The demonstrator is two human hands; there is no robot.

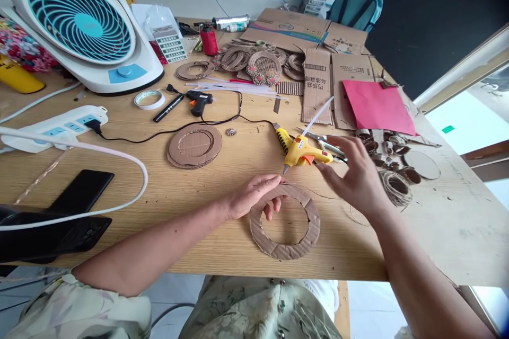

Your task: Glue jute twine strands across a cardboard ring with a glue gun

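My left hand pinches the upper left rim of a flat cardboard ring, thumb on top and fingertips showing through its hole. The ring hangs just over the table's front part. Beyond it lies a yellow glue gun with an orange trigger, a clear glue stick poking out of its back and its nozzle towards the ring. My right hand is beside the gun's handle end, thumb and fingers apart, with nothing gripped. A thin strand of twine trails from near the ring towards the right hand.
Scissors lie behind the glue gun. To the right are a twine roll and red paper. A cardboard disc, black glue gun, tape roll, power strip and fan occupy the left.
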